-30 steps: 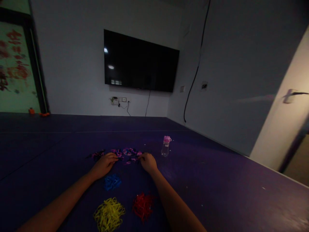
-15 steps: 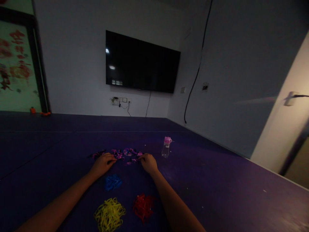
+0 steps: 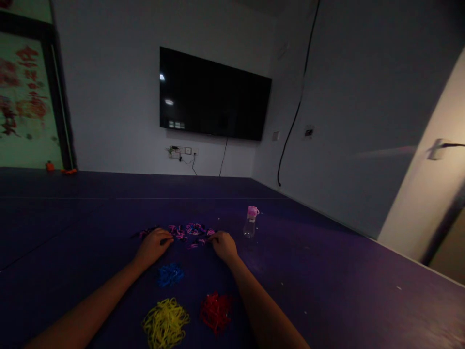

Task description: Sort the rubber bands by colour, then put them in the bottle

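A spread of mixed pink, dark and blue bands (image 3: 195, 229) lies on the dark purple surface (image 3: 119, 218). At its left part is my left hand (image 3: 154, 245), fingers bent together; what they hold, if anything, is too small to tell. My right hand (image 3: 223, 245) touches the spread's right end, thumb and fingers pinched on something too dark to make out. Nearer to me lie a blue pile of bands (image 3: 170, 274), a yellow pile (image 3: 166, 323) and a red pile (image 3: 216, 311), between my forearms.
A clear bottle with a pink lid (image 3: 249, 223) stands right of my right hand. Small white bits dot the surface at the right. Beyond are a wall-mounted television (image 3: 214, 97), sockets (image 3: 181, 151) and a hanging black cable (image 3: 294, 118). Orange objects (image 3: 50, 166) sit far left.
My left hand has shifted slightly left, its fingertips a little back from the pink pieces. My right hand has barely moved. The piles and bottle look the same.
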Demonstrator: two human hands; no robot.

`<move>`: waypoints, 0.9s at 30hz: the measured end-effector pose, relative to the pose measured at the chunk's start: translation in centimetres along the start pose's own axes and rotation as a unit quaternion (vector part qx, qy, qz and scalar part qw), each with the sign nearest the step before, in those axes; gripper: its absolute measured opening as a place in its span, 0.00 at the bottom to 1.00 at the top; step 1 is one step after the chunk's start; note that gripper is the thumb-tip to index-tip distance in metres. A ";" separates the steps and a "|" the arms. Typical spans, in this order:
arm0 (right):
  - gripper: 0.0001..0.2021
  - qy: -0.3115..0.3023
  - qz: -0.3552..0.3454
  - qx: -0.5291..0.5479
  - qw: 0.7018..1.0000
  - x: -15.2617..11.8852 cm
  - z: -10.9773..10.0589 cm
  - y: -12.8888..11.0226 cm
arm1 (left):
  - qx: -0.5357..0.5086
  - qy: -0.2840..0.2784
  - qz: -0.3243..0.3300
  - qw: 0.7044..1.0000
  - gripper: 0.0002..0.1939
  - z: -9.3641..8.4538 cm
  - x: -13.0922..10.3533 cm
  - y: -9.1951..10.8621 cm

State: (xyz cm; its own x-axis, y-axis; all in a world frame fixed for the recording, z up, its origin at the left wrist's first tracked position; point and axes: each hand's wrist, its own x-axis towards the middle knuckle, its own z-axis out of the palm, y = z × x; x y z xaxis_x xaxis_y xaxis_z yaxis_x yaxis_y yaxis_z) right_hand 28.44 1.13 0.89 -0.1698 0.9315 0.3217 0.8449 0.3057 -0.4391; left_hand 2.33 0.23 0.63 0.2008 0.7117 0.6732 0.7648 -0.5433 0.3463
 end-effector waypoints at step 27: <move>0.14 0.007 -0.006 0.008 1.000 0.1 0.2 0.2 | 0.067 -0.063 0.032 0.995 0.12 -0.1 0.1 0.7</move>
State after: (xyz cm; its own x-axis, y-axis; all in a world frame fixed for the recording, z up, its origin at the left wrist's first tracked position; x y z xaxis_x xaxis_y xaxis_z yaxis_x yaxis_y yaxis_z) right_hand 28.51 1.30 0.70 -0.1717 0.9251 0.3385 0.8346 0.3192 -0.4489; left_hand 2.77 -0.12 1.01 0.3204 0.7329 0.6002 0.8215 -0.5304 0.2091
